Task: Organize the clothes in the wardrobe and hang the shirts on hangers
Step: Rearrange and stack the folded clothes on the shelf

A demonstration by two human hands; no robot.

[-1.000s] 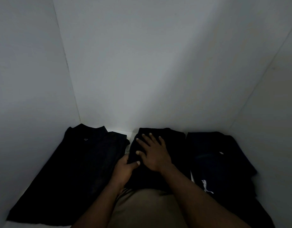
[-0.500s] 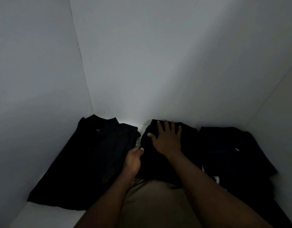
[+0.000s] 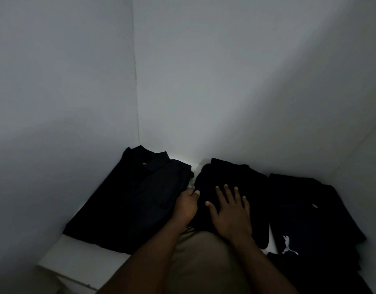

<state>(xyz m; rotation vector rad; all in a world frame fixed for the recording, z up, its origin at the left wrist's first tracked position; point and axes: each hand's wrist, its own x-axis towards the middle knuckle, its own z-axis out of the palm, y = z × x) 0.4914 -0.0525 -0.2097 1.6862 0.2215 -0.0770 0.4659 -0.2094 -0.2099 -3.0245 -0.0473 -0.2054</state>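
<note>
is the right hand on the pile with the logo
No, the right hand lies flat on the middle pile, left of the logo pile.

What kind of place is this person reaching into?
Probably inside a wardrobe: plain white walls meeting in a corner, a white shelf board, and folded dark clothes side by side: collared shirt, middle pile, logo garment.

Dim white walls [image 3: 225,81] meet above a white shelf [image 3: 76,257]

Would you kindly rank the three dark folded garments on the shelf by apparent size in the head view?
1. collared shirt on the left.
2. logo garment on the right, cropped by the frame, so nearly tied with the first.
3. middle garment, partly under the right hand.
</note>
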